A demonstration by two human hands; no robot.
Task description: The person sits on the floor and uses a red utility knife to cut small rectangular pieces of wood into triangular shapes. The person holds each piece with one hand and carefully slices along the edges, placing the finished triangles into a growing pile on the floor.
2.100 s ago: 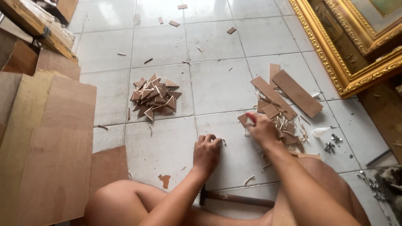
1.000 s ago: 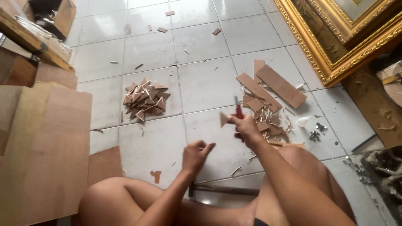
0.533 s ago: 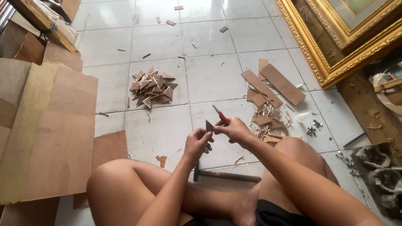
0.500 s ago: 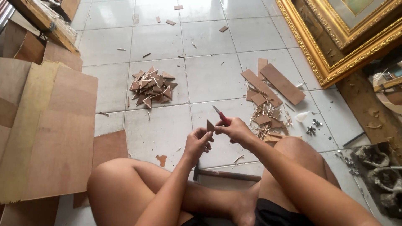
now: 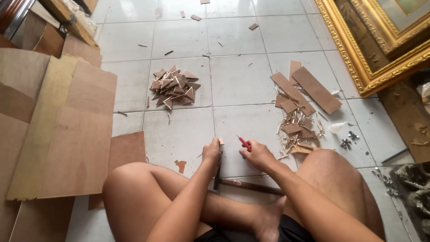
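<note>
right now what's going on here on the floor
A person sits cross-legged on a white tiled floor. Their left hand pinches a small wooden piece, and their right hand holds a red-handled tool close beside it. A hammer lies on the tiles by their legs. A pile of small wooden triangles sits farther out on one side, with wooden strips and shavings on the other. Plywood sheets lie beside the left knee.
</note>
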